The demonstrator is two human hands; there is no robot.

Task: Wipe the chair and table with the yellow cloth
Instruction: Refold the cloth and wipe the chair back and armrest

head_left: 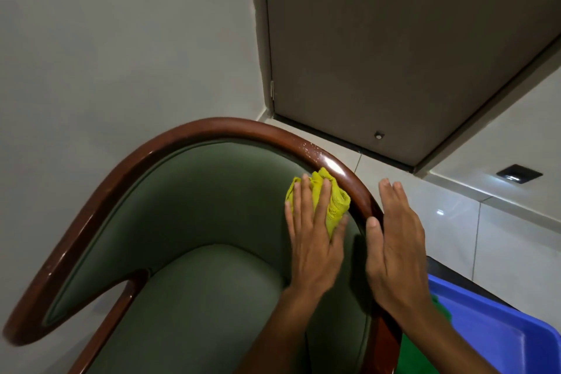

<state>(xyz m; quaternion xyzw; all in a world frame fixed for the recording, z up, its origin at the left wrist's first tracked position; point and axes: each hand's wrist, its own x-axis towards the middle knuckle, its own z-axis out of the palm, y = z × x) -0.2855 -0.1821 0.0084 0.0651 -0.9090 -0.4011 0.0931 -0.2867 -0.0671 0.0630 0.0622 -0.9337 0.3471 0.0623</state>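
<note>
A chair (188, 209) with green upholstery and a curved, glossy dark-wood rail fills the lower left. My left hand (312, 240) presses a bunched yellow cloth (329, 200) against the inner padded back, just under the right side of the rail. My right hand (394, 243) lies flat with fingers together on the outer side of the same rail, its thumb on the wood. Small wet specks show on the rail (306, 147) above the cloth. No table is in view.
A blue plastic bin (491, 322) with something green inside stands at the lower right, close to the chair. A closed grey door (394, 48) is behind the chair, with a doorstop near its foot. White tiled floor lies to the right, a plain wall to the left.
</note>
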